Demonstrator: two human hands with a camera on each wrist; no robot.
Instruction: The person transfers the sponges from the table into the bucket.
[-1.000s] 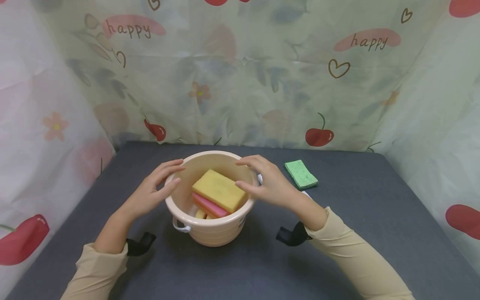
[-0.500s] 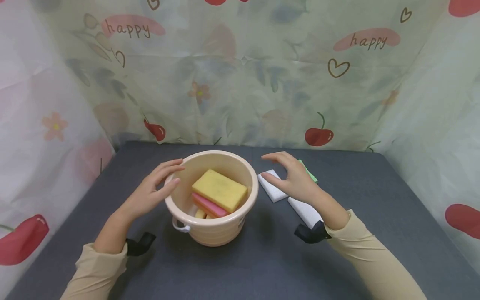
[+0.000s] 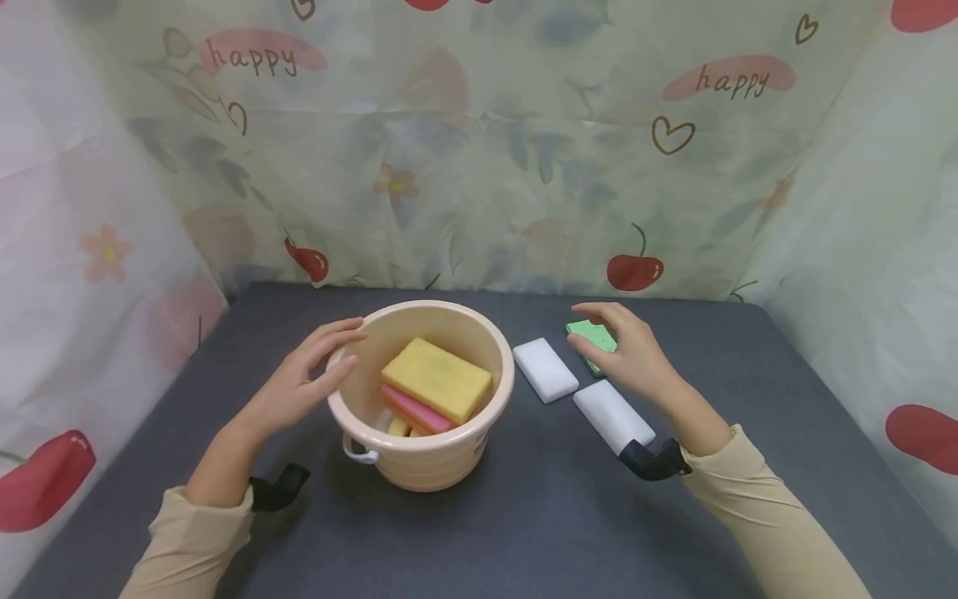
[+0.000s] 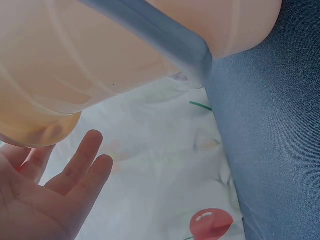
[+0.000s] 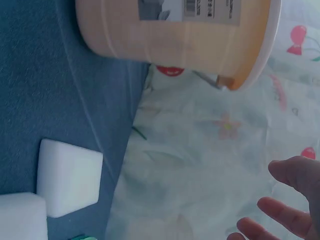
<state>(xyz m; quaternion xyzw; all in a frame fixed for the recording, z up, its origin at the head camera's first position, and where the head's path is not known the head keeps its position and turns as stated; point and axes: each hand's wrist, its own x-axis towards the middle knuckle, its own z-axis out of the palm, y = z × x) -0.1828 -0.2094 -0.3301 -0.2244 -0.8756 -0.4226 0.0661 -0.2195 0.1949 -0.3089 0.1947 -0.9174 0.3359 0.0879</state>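
Note:
A cream bucket (image 3: 430,462) holds a yellow sponge (image 3: 437,378) lying over a pink one (image 3: 419,409), with more yellowish pieces partly hidden beneath. Beside its left rim is my left hand (image 3: 299,383), fingers loosely spread; the left wrist view has this hand (image 4: 55,200) close to the bucket wall (image 4: 130,55), and whether they touch I cannot tell. My right hand (image 3: 629,349) hovers over a green sponge (image 3: 587,333), covering part of it. In the right wrist view the right hand's fingers (image 5: 285,215) are apart, with nothing between them.
Two white sponges (image 3: 545,370) lie on the dark table (image 3: 464,549) between bucket and right forearm; a black wrist strap (image 3: 651,462) overlaps the nearer one. A white bucket handle (image 3: 361,453) hangs at the front left. Printed curtains (image 3: 486,200) enclose the table.
My right hand has moved right from above the bucket's rim to over the green sponge, uncovering both white sponges. The left hand stays at the left rim.

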